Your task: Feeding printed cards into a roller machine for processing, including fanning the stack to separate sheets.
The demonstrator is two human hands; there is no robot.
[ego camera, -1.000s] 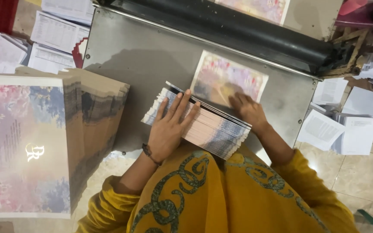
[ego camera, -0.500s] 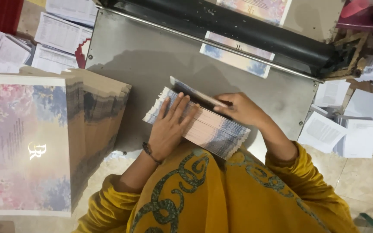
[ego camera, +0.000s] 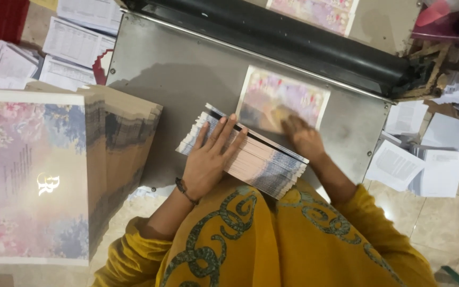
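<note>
A single floral-printed card point(ego camera: 285, 101) lies flat on the grey metal feed table point(ego camera: 171, 79) of a machine, its far edge close to the black roller point(ego camera: 272, 32) that runs across the top of the view. The right hand point(ego camera: 303, 137) rests on the near right corner of this card, palm down; it is blurred, so whether the fingers are spread or held together cannot be told.

Just beside the card, toward the person, sits a fanned stack of cards point(ego camera: 251, 154), set at an angle across the near edge of the table and touching the person's lap. The left hand point(ego camera: 211, 159) lies flat on top of the stack, fingers extended and slightly spread, pressing down on it. A thin dark bracelet point(ego camera: 186, 191) circles the left wrist. The person wears a mustard-yellow garment point(ego camera: 272, 239) with green looped embroidery.

To the left of the table, well apart from the hands, stands a tall pile of floral sheets point(ego camera: 33, 175), its top sheet showing pink and blue flowers and a gold emblem. Another floral sheet point(ego camera: 314, 11) lies beyond the roller. Loose white printed papers point(ego camera: 421, 165) are scattered on the tiled floor to the right, and further white papers point(ego camera: 65, 48) lie at upper left.
</note>
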